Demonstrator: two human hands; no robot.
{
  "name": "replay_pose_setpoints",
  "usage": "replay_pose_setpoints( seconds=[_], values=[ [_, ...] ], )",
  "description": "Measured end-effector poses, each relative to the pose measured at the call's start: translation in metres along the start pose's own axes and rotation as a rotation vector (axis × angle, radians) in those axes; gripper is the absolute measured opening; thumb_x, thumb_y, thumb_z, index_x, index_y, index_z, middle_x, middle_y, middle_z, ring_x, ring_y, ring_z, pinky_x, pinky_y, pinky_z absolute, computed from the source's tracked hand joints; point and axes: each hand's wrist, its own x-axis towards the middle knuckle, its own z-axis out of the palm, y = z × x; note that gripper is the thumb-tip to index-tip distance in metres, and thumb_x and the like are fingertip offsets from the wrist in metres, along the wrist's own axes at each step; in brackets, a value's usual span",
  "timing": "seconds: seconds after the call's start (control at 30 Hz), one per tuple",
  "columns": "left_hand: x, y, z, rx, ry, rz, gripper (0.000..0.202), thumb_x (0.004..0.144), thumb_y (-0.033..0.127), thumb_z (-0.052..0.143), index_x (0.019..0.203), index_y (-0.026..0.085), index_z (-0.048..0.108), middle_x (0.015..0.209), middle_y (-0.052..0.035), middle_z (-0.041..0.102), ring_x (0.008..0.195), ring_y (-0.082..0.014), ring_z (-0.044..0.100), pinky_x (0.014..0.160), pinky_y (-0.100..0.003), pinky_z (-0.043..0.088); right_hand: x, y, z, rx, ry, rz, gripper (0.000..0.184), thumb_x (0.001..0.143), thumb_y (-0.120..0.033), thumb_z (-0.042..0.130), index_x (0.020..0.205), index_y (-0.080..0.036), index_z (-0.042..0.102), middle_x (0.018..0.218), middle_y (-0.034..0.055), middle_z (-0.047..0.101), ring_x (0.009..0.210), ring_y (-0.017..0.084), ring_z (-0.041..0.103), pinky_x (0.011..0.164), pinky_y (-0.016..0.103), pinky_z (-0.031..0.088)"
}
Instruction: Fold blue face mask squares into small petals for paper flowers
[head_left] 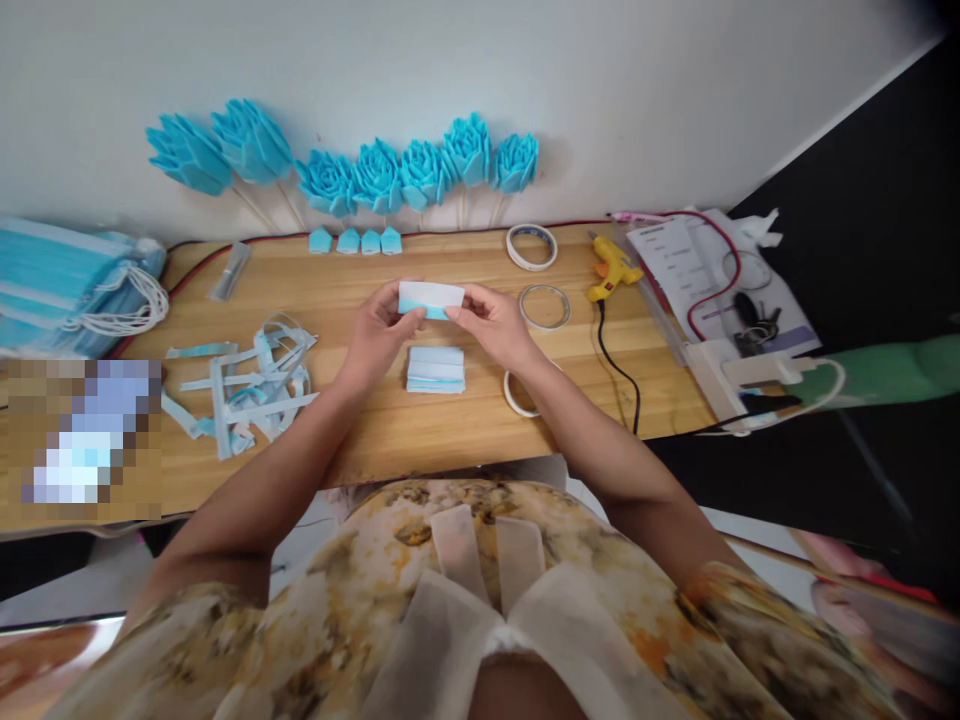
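Note:
Between my two hands is a small white-and-blue piece of mask fabric (430, 297), held up above the table. My left hand (381, 328) pinches its left end, with the thumb along the lower blue edge. On the other end, my right hand (489, 318) grips in the same way, its thumb near the bottom edge. Just below lies a stack of similar cut pieces (436, 369) on the wooden table (367, 430). Behind my hands, several small folded blue petals (349, 240) sit in a row at the table's back edge.
Blue fabric flowers on sticks (377, 175) lean against the wall. Cut strips (259, 390) lie in a heap at left, near a pile of masks (52, 280). To the right are tape rolls (532, 247), a yellow glue gun (616, 266), keys (756, 322) and a power strip (716, 385).

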Motion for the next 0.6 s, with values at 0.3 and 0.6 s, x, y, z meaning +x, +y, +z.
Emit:
replay_pose_setpoints(
  seconds=[0.3,0.6],
  values=[
    [0.0002,-0.0025,0.0,0.016,0.025,0.004,0.035,0.075,0.022,0.078,0.109,0.019,0.07,0.081,0.0005,0.068,0.063,-0.0095,0.059,0.057,-0.021,0.046,-0.0011,-0.0016,0.0005,-0.007,-0.032,0.015,0.04,0.082,-0.047,0.072,0.11,-0.018,0.071,0.092,0.0008,0.068,0.084,0.015,0.06,0.079,0.028,0.048],
    [-0.0005,0.0035,0.0004,0.033,-0.013,-0.011,0.04,0.073,0.029,0.08,0.109,0.02,0.068,0.085,-0.0013,0.071,0.067,-0.0121,0.061,0.06,-0.025,0.048,-0.0002,-0.0024,0.0002,-0.012,0.024,0.015,0.03,0.079,-0.043,0.073,0.093,-0.017,0.069,0.078,-0.0019,0.06,0.075,0.013,0.053,0.073,0.027,0.043]
  ],
)
